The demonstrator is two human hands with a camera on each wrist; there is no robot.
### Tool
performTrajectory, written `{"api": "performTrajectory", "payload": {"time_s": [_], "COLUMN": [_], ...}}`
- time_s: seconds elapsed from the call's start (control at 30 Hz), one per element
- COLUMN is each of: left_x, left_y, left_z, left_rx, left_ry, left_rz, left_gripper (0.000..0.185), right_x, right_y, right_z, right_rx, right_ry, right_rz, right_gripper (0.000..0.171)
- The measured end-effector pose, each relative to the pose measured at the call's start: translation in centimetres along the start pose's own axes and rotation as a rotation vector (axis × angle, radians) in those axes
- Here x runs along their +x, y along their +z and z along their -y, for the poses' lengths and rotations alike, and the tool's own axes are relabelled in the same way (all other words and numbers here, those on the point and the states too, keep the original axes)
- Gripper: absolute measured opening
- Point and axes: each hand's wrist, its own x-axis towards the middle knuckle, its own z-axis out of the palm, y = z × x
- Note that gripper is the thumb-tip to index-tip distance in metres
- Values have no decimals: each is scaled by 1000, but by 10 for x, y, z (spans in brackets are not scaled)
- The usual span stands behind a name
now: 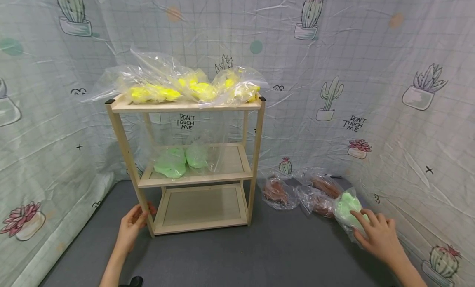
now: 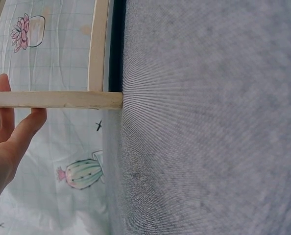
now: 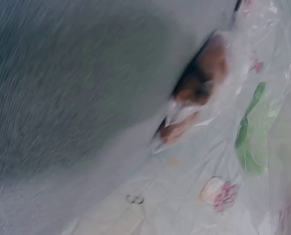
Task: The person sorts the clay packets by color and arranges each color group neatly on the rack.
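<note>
Three shelves make up the wooden rack (image 1: 185, 163) standing far against the cactus-print backdrop (image 1: 371, 72): yellow bags (image 1: 178, 89) crowd the top, green bags (image 1: 178, 161) lie on the left of the middle, and the bottom shelf holds nothing. On the gray floor (image 1: 259, 254), right of the rack, brown bags (image 1: 297, 192) huddle by the wall, with one green bag (image 1: 346, 210) at their near right. We judge the step in hand to be picking up that green bag. Our right hand (image 1: 375, 233) rests on it with fingers spread, not yet closed around the plastic. Our left hand (image 1: 131, 225) steadies the rack's near left leg (image 2: 55, 100), fingers loosely wrapped behind it. The next move calls for gathering the slippery plastic, lifting it clear of the brown bags, and carrying it left past the rack's right post. Room is open on the right of the middle shelf; the backdrop crowds the right side.
</note>
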Motion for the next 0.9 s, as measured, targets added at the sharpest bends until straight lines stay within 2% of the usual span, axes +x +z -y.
{"api": "performTrajectory", "payload": {"time_s": [0.4, 0.63, 0.9], "left_x": [0, 0, 1], "left_y": [0, 0, -1], "left_z": [-2, -1, 0], "left_rx": [15, 11, 11], "left_ry": [-22, -33, -40], "left_rz": [1, -1, 0], "left_gripper": [26, 28, 27], "right_x": [26, 51, 79], "right_y": [-14, -19, -29], "right_z": [38, 61, 93], "right_rx": [72, 133, 173], "right_ry": [-49, -134, -172], "right_rz": [-50, -157, -172], "right_gripper": [52, 44, 43]}}
